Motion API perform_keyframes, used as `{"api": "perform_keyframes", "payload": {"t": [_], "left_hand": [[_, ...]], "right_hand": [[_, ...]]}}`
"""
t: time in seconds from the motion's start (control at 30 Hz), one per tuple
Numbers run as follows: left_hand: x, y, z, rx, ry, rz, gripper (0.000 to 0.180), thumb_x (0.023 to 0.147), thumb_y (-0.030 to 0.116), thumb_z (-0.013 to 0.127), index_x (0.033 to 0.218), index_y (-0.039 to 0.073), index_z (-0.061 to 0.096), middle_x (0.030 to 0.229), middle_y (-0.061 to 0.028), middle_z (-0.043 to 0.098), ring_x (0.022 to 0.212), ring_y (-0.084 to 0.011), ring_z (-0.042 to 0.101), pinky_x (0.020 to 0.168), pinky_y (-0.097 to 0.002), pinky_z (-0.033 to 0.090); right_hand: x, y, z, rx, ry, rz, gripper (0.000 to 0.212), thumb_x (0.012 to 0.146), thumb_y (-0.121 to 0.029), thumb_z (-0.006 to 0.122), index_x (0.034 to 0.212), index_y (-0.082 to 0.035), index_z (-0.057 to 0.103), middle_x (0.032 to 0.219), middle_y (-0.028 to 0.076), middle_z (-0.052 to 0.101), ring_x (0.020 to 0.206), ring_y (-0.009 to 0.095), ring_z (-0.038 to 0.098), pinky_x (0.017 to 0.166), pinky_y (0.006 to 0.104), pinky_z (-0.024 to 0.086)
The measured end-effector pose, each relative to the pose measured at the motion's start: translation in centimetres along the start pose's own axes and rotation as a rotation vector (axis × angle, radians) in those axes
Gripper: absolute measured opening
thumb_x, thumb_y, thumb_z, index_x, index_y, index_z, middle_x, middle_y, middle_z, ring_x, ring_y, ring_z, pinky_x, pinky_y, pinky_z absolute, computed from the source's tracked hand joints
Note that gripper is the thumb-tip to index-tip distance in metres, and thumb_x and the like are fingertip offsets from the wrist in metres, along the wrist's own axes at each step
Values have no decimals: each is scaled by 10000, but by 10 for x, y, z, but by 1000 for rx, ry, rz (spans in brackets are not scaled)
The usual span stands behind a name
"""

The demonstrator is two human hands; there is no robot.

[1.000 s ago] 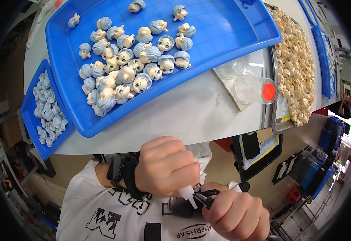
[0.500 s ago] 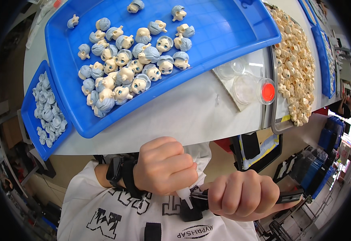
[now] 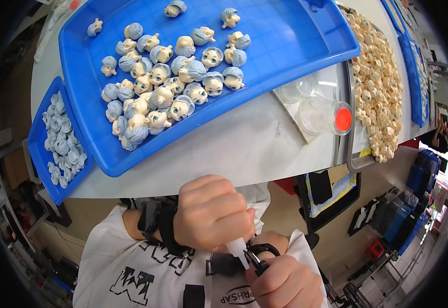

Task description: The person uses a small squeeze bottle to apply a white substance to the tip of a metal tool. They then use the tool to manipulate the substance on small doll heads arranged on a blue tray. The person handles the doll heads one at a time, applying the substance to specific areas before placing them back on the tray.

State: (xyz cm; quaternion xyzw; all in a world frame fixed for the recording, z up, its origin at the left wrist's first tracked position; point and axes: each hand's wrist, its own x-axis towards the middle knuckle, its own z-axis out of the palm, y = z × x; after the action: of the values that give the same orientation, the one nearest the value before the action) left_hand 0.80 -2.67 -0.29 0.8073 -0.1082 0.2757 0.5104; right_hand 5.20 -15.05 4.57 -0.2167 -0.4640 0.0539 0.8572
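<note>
My left hand (image 3: 211, 213) is closed in a fist in front of my chest, with a dark watch and band on its wrist. From under its fingers a white tapered nozzle (image 3: 237, 248) sticks out, pointing down and right; whatever it belongs to is hidden in the palm. My right hand (image 3: 288, 282) is closed at the lower edge, around a slim black tool with a shiny tip (image 3: 258, 263). That tip lies right beside the nozzle's end, and whether they touch I cannot tell. Most of the tool is covered by the fingers.
Doll heads with pale blue hair (image 3: 157, 74) lie in a big blue tray (image 3: 280, 66) on the white table (image 3: 198, 154). A smaller blue tray (image 3: 39, 159) holds pale blue pieces. Clear jars, one red-topped (image 3: 343, 118), stand beside a metal tray (image 3: 354, 161) of beige parts.
My right hand has moved down and left and turned, bringing the black tool to a steeper slant beside the nozzle. My left hand has hardly moved.
</note>
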Motion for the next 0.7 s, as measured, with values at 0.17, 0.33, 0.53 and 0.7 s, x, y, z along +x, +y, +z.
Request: {"api": "perform_keyframes", "payload": {"t": [0.17,0.33,0.53,0.7], "left_hand": [[-9,-3,-2,21,19,-1,230,595,-30,682,614,82,482,581,-3,457,479,-182,433,435,-296,344],[-9,-4,1,23,21,27,196,617,51,693,606,83,500,591,-9,426,490,-188,433,442,-304,364],[-10,-5,0,39,-9,57,216,616,45,691,599,93,480,584,-1,389,495,-183,421,437,-301,349],[-12,-10,-3,32,-33,76,204,602,24,687,612,88,494,593,-1,430,502,-184,431,442,-297,354]], "right_hand": [[-5,-12,2,116,313,254,516,1033,-381,371,589,-140,265,408,-5,302,302,117,261,301,284,237],[-4,-15,7,176,527,276,550,1025,-512,336,617,-153,251,407,-12,287,303,114,198,291,286,187],[1,-20,-1,208,547,462,573,1004,-586,318,634,-153,250,406,-15,276,307,108,178,308,270,166],[1,-18,-3,195,547,484,570,1007,-574,321,631,-148,267,409,-16,280,300,113,197,308,275,182]]}}
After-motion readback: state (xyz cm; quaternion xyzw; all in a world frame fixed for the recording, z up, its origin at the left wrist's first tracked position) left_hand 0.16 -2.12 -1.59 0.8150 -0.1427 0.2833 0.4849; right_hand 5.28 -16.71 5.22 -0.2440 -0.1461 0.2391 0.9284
